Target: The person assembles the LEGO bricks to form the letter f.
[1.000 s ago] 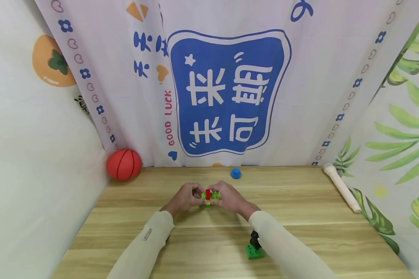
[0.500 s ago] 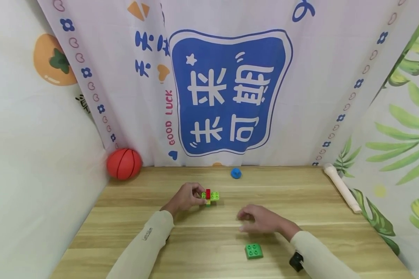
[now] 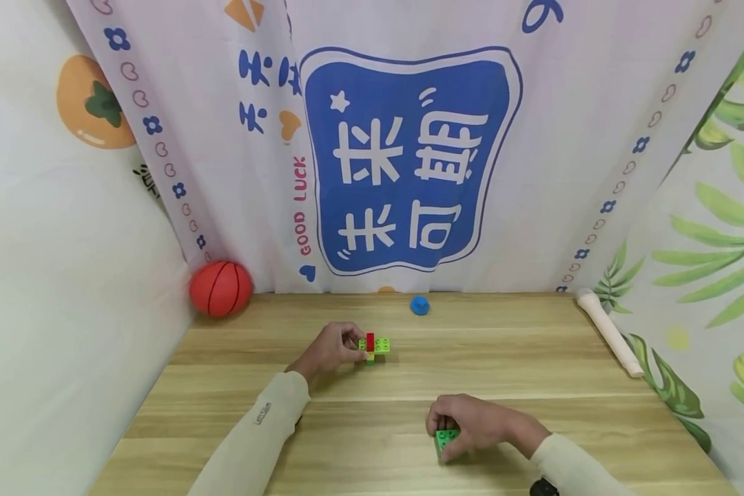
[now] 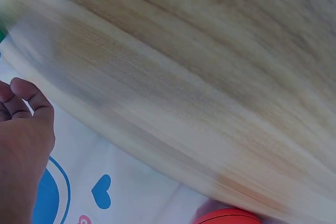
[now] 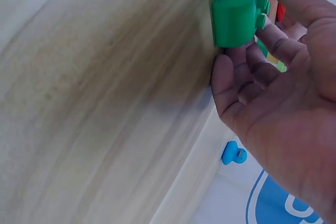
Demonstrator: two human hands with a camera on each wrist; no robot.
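Note:
My left hand (image 3: pixel 333 350) holds the left side of a small assembly of toy building blocks in the middle of the table. A red block (image 3: pixel 370 341) sits on top of a lime-green studded block (image 3: pixel 382 345), with yellow and green below. In the left wrist view, only part of the left hand (image 4: pixel 23 135) shows, at the left edge. Nearer the front, my right hand (image 3: pixel 480 421) grips a green studded block (image 3: pixel 444 441) between thumb and fingers. From the right wrist, that green block (image 5: pixel 234 19) appears low against the tabletop, with one sloped side.
A blue knob-like piece (image 3: pixel 419 306) lies near the table's back edge. At the back left corner rests a red ball with black lines (image 3: pixel 220 289). A white stick (image 3: pixel 609 334) lies along the right edge. Printed cloth hangs behind the wooden table (image 3: pixel 359 441).
My right hand has left the block assembly, moved toward the front right and taken hold of the green block. The left hand stays on the assembly.

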